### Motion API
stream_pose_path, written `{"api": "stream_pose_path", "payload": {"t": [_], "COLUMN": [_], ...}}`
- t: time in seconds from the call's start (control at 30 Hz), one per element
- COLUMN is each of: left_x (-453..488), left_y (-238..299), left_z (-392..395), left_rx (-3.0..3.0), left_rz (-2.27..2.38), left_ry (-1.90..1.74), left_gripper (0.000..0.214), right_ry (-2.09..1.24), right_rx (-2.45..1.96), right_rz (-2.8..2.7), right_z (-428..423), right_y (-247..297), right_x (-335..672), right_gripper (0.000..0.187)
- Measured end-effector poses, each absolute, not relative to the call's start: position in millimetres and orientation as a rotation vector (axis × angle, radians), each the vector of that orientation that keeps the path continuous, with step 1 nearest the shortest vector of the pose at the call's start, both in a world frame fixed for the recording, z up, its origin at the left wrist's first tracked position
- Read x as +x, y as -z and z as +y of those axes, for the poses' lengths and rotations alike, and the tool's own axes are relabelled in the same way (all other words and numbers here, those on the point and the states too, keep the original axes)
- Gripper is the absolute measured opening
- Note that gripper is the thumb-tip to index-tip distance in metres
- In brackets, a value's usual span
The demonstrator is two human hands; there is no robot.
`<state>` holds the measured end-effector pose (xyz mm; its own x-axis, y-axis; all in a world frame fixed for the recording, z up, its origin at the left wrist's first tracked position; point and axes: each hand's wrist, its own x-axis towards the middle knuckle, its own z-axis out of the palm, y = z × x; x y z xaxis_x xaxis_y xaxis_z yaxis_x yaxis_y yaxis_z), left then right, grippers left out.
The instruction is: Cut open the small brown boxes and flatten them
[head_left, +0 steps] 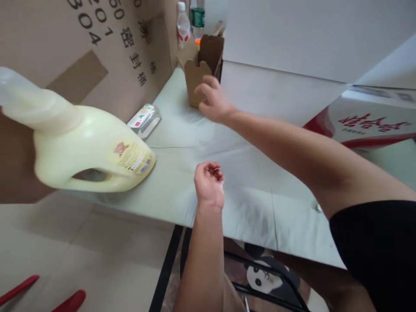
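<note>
My right hand (214, 100) reaches far over the table, fingers bent and spread apart, holding nothing. It is right at the front of an open brown cardboard box (196, 84) with raised flaps; I cannot tell whether the fingertips touch it. Closer to me, my left hand (209, 184) hovers above the table, palm turned up and fingers curled in loosely, with no object visible in them. To its left a big pale-yellow jug (94, 147) with a moulded handle and a label leans in the picture. Behind the jug lies a small clear plastic package (144, 120) with a printed top.
A pale cloth covers the table (175, 186). Behind the brown box stand two plastic bottles, one with a white cap (183, 24), one with a green label (198, 17). A large printed carton (130, 39) borders the left; a red-and-white box (373, 117) stands right. A panda-print seat (263, 277) is below.
</note>
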<state>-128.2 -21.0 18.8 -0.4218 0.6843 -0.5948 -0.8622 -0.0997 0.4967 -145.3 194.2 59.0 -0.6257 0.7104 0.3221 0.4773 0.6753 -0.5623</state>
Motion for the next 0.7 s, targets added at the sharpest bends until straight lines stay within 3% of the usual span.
{"api": "stream_pose_path", "payload": {"t": [0.2, 0.33, 0.43, 0.57, 0.7], "left_x": [-143, -144, -146, -152, -136], "left_y": [-15, -10, -8, -8, -8], "left_z": [-18, -18, -23, -33, -35], "left_rx": [-0.232, -0.191, -0.140, -0.052, 0.317], "left_rz": [1.017, 1.092, 1.283, 1.571, 1.469], "left_ry": [-1.764, -1.862, -2.069, -2.339, -2.417], "left_gripper": [0.014, 0.014, 0.010, 0.005, 0.016], "right_ry": [-0.677, -0.591, -0.553, -0.551, -0.543], "right_rx": [-1.221, -1.113, -0.948, -0.808, -0.795], "right_rz": [-2.230, -2.290, -2.321, -2.159, -1.965], "right_z": [255, 225, 167, 83, 20], "right_y": [-65, -57, -51, -46, -41], "right_x": [-206, -184, -141, -44, 79], "right_gripper": [0.020, 0.019, 0.024, 0.007, 0.024]}}
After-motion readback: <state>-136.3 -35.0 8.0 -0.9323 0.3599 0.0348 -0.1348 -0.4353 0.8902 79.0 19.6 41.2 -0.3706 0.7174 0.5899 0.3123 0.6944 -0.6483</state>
